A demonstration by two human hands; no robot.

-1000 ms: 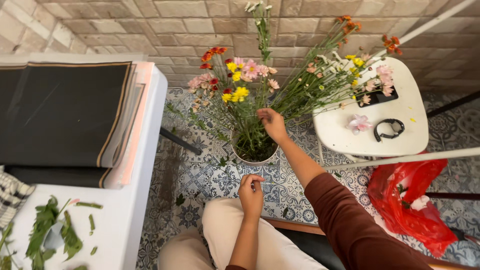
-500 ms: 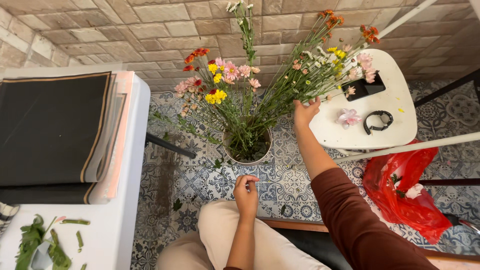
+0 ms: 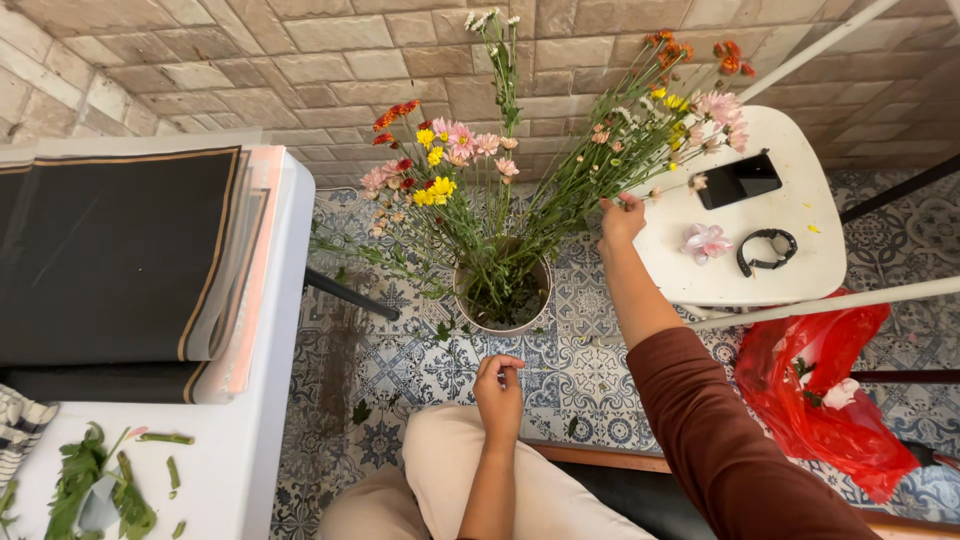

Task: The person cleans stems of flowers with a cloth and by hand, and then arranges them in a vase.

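Pinched in the right hand grip is a flower stem, drawn clear of the pot beside the round desk's left edge; left hand rests curled, empty, on the knee.

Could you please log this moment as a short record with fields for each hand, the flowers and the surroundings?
right hand: raised, fingers closed on a flower stem
left hand: loosely curled over the knee, holds nothing visible
bucket: on tiled floor, full of mixed flowers
stool: white, carries a dark phone, a black band, a pink bloom
red bag: on floor under stool
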